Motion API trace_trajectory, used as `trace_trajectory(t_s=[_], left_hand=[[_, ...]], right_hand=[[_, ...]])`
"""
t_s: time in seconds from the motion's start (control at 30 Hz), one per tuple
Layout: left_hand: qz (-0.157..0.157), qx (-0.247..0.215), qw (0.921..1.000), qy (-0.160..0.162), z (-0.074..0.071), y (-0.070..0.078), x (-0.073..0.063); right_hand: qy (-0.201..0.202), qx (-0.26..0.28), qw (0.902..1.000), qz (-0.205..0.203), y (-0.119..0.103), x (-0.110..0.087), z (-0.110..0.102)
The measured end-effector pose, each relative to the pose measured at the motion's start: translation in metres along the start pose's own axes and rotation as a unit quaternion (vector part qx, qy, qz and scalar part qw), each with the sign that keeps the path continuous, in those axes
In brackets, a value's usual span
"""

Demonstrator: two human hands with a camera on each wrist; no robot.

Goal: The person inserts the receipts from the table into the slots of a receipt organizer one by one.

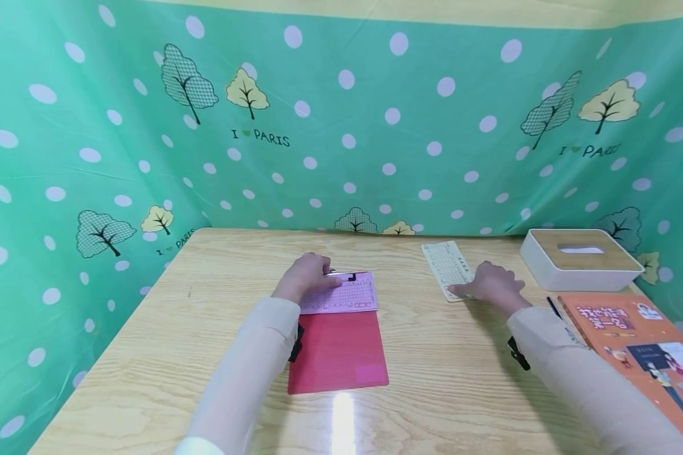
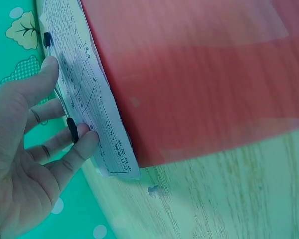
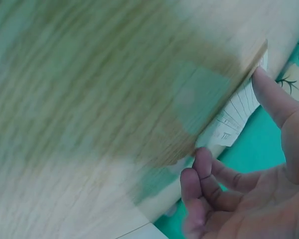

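A red clipboard [image 1: 341, 354] lies on the table with pink printed sheets [image 1: 350, 294] under its wire clip [image 1: 341, 273]. My left hand [image 1: 307, 277] grips it at the clip end. In the left wrist view, the thumb of that hand [image 2: 30, 139] lies along the clip, and other fingertips are at the sheets' edge. Right of the clipboard is a cream printed slip [image 1: 446, 262]. My right hand [image 1: 494, 287] is at its near right end. In the right wrist view, the thumb of this hand [image 3: 239, 184] reaches the slip's edge [image 3: 244, 107], the other fingers bent beside it.
A white tissue box [image 1: 580, 278] with a wooden lid stands at the back right. In front of it lies an orange book [image 1: 620, 341], a dark pen [image 1: 554, 308] along its left side. A green patterned cloth [image 1: 341, 126] hangs behind the wooden table [image 1: 205, 303].
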State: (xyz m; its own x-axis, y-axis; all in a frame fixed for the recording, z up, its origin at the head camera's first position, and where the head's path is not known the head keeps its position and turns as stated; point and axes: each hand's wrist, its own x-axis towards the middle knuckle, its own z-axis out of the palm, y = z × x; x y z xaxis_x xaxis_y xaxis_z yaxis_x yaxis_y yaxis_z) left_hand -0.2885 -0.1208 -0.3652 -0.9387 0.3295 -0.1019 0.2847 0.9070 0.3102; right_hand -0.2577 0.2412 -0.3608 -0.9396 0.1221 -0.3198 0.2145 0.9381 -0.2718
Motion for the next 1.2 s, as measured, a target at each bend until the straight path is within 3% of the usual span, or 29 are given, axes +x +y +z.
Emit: trace_trajectory(t_s=[0.2,0.47,0.8,1.2], left_hand=[[-0.002,-0.004,1.0000,-0.004,-0.001,-0.001,-0.001],[0.000,-0.005,1.0000,0.004,0.000,-0.002,0.000],[-0.015,-0.013,0.9997,0.011,0.003,0.001,-0.002],[-0.011,-0.007,0.9998,0.012,0.005,0.000,-0.001]], right_hand=[[-0.015,-0.002,0.9998,-0.012,0.001,0.002,-0.005],[-0.034,0.030,0.9989,0.009,-0.001,0.003,-0.006],[-0.022,0.040,0.9989,0.011,-0.008,0.007,-0.003],[-0.042,0.104,0.9936,0.013,-0.008,0.004,-0.005]])
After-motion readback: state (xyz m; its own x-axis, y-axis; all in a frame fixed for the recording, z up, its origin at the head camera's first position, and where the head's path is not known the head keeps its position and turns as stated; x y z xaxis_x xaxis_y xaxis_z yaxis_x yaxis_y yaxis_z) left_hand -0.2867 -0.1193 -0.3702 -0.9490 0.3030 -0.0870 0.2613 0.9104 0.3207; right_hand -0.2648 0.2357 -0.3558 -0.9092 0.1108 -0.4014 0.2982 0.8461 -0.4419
